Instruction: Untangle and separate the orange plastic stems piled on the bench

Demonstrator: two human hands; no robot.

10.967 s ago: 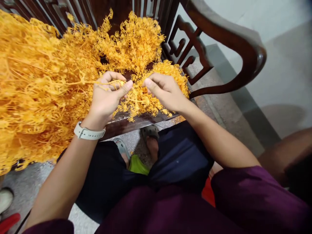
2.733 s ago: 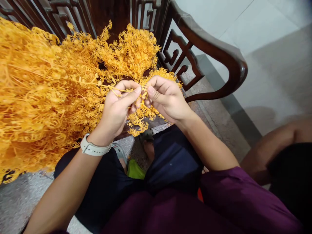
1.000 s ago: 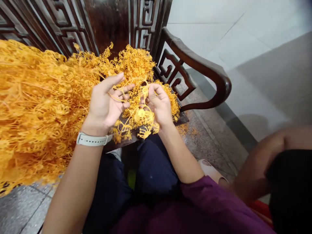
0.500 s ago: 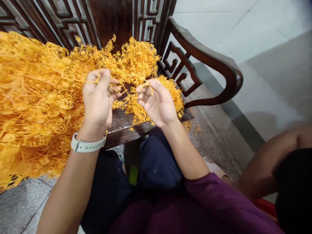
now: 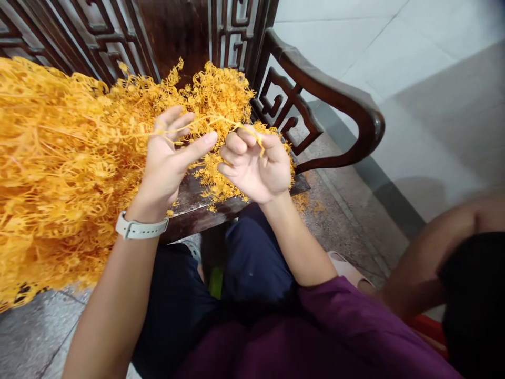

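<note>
A thin yellow plastic plant stem [image 5: 218, 119] stretches between my two hands, over the dark wooden seat. My right hand [image 5: 260, 166] pinches its forked end between thumb and curled fingers. The other end lies across the fingers of my left hand [image 5: 168, 158], which is open with the thumb stretched out toward the right hand. Behind and left of the hands is a large pile of yellow artificial foliage [image 5: 74, 173]. A smaller yellow clump [image 5: 223, 92] rests on the seat just beyond my fingers.
The wooden bench [image 5: 197, 223] has a carved back and a curved armrest [image 5: 335, 100] at the right. Yellow scraps [image 5: 302, 202] lie on the floor beside it. Another person's bare limb [image 5: 430, 263] shows at the lower right.
My left hand has opened, its thumb swinging out to the right. The right hand's fingers have curled in around the stem end. The view has shifted slightly.
</note>
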